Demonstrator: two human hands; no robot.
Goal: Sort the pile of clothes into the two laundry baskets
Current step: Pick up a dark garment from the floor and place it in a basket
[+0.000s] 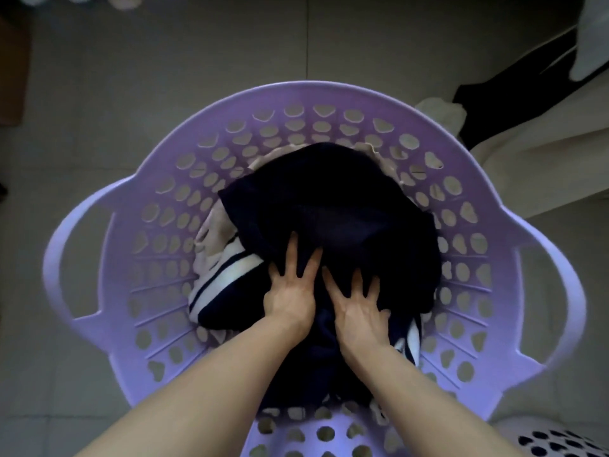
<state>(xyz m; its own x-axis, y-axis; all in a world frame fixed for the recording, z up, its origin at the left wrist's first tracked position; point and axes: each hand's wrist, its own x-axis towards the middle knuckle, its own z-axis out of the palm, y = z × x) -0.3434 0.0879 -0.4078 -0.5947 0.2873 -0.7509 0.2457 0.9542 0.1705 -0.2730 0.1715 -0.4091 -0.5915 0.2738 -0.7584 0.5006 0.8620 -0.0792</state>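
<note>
1. Garment, dark navy (333,209): lies uppermost in the purple basket (316,94), spread across the middle of the load. A striped navy-and-white piece (227,278) and a pale beige piece (211,235) show from beneath it on the left. A dark item resting on pale ones suggests that this basket is not sorted strictly by colour, though the rule in use cannot be read here.

2. Left hand (291,296): flat on the dark garment, fingers spread, palm down, gripping nothing. The pose fits pressing the cloth down so that the load settles below the rim.

3. Right hand (359,313): just beside the left, likewise splayed and flat on the same garment, with no fold pinched between the fingers. Both forearms reach in from the lower edge over the near wall of the basket.

4. Purple basket: round, perforated, with a handle at each side; it stands on a pale tiled floor (164,61), directly below the person, hence within easy reach.

5. Second basket (557,440): white, with dark holes; only a corner shows at lower right, near the purple one. Its contents are hidden.

6. Remaining clothes: black cloth (514,94) and cream cloth (441,113) lie at upper right, outside both baskets, so the sorting appears unfinished.
</note>
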